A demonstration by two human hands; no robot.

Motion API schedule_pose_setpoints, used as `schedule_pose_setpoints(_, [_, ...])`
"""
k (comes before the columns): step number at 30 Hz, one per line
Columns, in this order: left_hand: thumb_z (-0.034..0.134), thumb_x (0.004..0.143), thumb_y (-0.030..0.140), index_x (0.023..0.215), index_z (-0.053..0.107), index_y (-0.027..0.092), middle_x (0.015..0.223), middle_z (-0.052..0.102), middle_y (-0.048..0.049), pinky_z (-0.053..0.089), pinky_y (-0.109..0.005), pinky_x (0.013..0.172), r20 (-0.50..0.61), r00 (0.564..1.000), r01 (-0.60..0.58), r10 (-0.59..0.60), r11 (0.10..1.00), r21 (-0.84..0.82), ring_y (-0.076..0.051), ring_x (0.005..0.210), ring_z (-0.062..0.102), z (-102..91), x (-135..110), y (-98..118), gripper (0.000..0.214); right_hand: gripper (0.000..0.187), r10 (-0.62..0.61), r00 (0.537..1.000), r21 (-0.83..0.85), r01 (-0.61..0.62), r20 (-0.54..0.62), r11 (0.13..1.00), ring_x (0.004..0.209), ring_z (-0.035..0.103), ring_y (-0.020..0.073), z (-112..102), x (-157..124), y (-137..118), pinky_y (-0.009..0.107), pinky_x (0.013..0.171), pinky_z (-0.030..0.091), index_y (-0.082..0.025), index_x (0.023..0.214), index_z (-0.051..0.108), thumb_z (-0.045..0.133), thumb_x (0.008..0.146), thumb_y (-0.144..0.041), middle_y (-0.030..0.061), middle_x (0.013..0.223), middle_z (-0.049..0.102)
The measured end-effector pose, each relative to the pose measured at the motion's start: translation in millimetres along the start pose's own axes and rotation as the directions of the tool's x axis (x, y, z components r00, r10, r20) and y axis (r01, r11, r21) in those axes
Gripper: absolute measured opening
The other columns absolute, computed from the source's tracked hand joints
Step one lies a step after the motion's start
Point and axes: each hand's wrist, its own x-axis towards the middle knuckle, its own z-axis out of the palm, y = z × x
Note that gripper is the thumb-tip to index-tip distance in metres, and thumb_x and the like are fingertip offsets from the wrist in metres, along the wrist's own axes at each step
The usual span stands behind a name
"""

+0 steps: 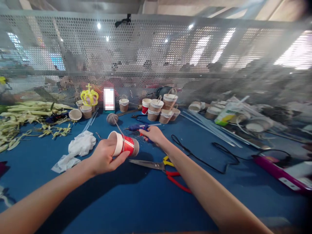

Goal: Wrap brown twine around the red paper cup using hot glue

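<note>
My left hand (108, 154) grips a red and white paper cup (128, 145), tipped on its side with its mouth toward the left. Grey yarn is wound round the cup's base end, and a strand runs up to a ball of grey yarn (112, 119) behind it. Closed round the handle of a blue glue gun (137, 127) is my right hand (153, 135), just right of and beyond the cup. Below the cup, large scissors (156, 165) with red and yellow handles lie with blades apart, partly covered by my right forearm.
Several yarn-wrapped cups with handles (161, 109) stand at the back. A crumpled white cloth (81, 144) lies left. Clear glue sticks (209, 128), a black cable (197, 159) and a purple power strip (280, 172) are on the right. A perforated metal screen (151, 52) borders the table.
</note>
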Motion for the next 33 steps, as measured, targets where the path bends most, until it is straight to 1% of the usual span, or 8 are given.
schedule_pose_setpoints(5, [0.050, 0.076, 0.016, 0.059, 0.054, 0.014, 0.056, 0.060, -0.0045, 0.041, -0.025, 0.053, -0.007, 0.996, -0.084, 0.084, 0.996, -0.015, -0.013, 0.051, 0.053, 8.3, -5.0, 2.3, 0.018, 0.028, -0.110, 0.989, -0.084, 0.102, -0.098, 0.991, 0.103, 0.050, 0.0247, -7.4, -21.0, -17.0, 0.042, 0.085, 0.039, -0.011, 0.099, 0.057, 0.048, 0.084, -0.032, 0.0130, 0.109, 0.055])
schedule_pose_setpoints(9, [0.050, 0.076, 0.016, 0.059, 0.054, 0.014, 0.056, 0.061, -0.0045, 0.042, -0.027, 0.055, 0.019, 0.996, -0.086, 0.087, 0.996, -0.037, -0.014, 0.052, 0.054, 11.5, -9.3, 5.3, 0.018, 0.043, -0.305, 0.949, -0.004, 0.306, 0.077, 0.952, 0.098, 0.054, 0.0241, -7.2, -53.0, -42.2, 0.035, 0.086, 0.037, -0.013, 0.076, 0.065, 0.039, 0.084, -0.046, 0.0122, 0.095, 0.064])
schedule_pose_setpoints(13, [0.049, 0.077, 0.016, 0.059, 0.054, 0.015, 0.058, 0.060, -0.0041, 0.040, -0.025, 0.053, 0.063, 0.996, -0.053, 0.058, 0.996, -0.076, -0.013, 0.054, 0.052, 11.2, -13.6, 8.4, 0.018, 0.034, -0.465, 0.829, 0.341, 0.359, 0.310, 0.869, 0.078, 0.060, 0.0130, 3.8, -78.7, -60.0, 0.025, 0.072, 0.044, -0.017, 0.080, 0.065, 0.043, 0.083, -0.042, 0.0035, 0.085, 0.067])
schedule_pose_setpoints(16, [0.049, 0.078, 0.019, 0.054, 0.052, 0.014, 0.051, 0.053, 0.0000, 0.035, -0.021, 0.047, 0.095, 0.990, 0.121, -0.107, 0.979, -0.164, -0.009, 0.048, 0.044, 9.5, -16.5, 9.3, 0.024, 0.016, -0.504, 0.842, 0.622, 0.292, 0.193, 0.726, 0.070, 0.057, 0.0110, 8.0, -87.3, -65.5, 0.025, 0.068, 0.044, -0.014, 0.075, 0.062, 0.063, 0.070, -0.030, 0.0020, 0.077, 0.065])
schedule_pose_setpoints(20, [0.048, 0.079, 0.033, 0.057, 0.054, 0.012, 0.047, 0.045, 0.0028, 0.032, -0.018, 0.042, 0.235, 0.808, 0.585, -0.540, 0.688, -0.430, -0.007, 0.043, 0.037, 7.6, -15.1, 10.4, 0.031, 0.011, -0.528, 0.849, 0.599, 0.414, 0.017, 0.685, 0.061, 0.052, 0.0076, -3.3, -92.5, -71.3, 0.022, 0.061, 0.041, -0.014, 0.067, 0.061, 0.062, 0.070, -0.025, -0.0014, 0.065, 0.061])
schedule_pose_setpoints(24, [0.054, 0.073, 0.042, 0.067, 0.060, 0.010, 0.054, 0.052, 0.0002, 0.040, -0.020, 0.049, 0.318, 0.640, 0.704, -0.700, 0.368, -0.607, -0.008, 0.048, 0.043, 7.5, -10.7, 12.9, 0.033, 0.019, -0.568, 0.822, 0.544, 0.497, -0.045, 0.676, 0.057, 0.050, 0.0066, -15.3, -94.4, -75.4, 0.020, 0.056, 0.039, -0.015, 0.063, 0.059, 0.055, 0.076, -0.027, -0.0018, 0.063, 0.060])
schedule_pose_setpoints(28, [0.056, 0.071, 0.043, 0.062, 0.059, 0.010, 0.054, 0.052, 0.0000, 0.042, -0.021, 0.050, 0.333, 0.615, 0.717, -0.715, 0.332, -0.613, -0.008, 0.049, 0.043, 9.3, -12.1, 13.3, 0.034, 0.026, -0.550, 0.834, 0.487, 0.464, 0.040, 0.740, 0.058, 0.051, 0.0073, -10.0, -91.1, -73.2, 0.021, 0.058, 0.039, -0.014, 0.063, 0.059, 0.049, 0.080, -0.031, -0.0004, 0.063, 0.061])
schedule_pose_setpoints(33, [0.053, 0.074, 0.040, 0.062, 0.059, 0.010, 0.056, 0.050, 0.0000, 0.041, -0.020, 0.049, 0.324, 0.655, 0.707, -0.682, 0.402, -0.582, -0.008, 0.050, 0.042, 9.6, -16.2, 12.3, 0.033, 0.028, -0.500, 0.866, 0.314, 0.468, 0.026, 0.826, 0.063, 0.053, 0.0104, -7.1, -80.7, -67.3, 0.023, 0.060, 0.040, -0.014, 0.069, 0.060, 0.052, 0.078, -0.039, 0.0032, 0.071, 0.064])
